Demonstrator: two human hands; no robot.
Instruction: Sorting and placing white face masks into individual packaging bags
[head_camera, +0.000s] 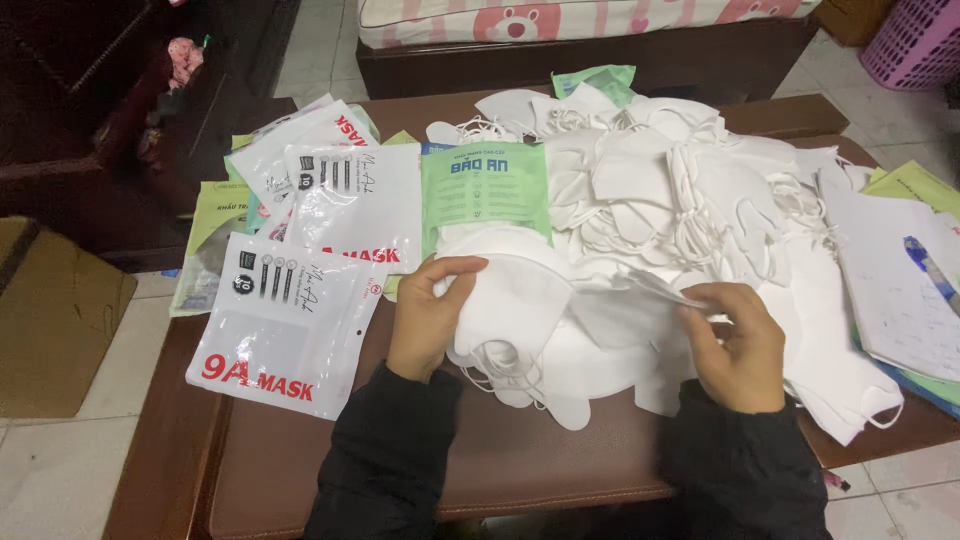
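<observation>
Hands grip white face masks on the brown table (560, 450): left hand (428, 312) pinches stacked masks (510, 305), right hand (735, 345) holds one mask (630, 292); sorting seems underway, aligning edges needs care

On a brown surface (520, 450), the left hand (428, 315) grips the edge of a stack of white face masks (520, 310), while the right hand (735, 345) pinches a single mask (630, 290). White pouches (290, 330) lie left; a green pouch (485, 190) and a loose mask heap (690, 190) lie behind.
</observation>
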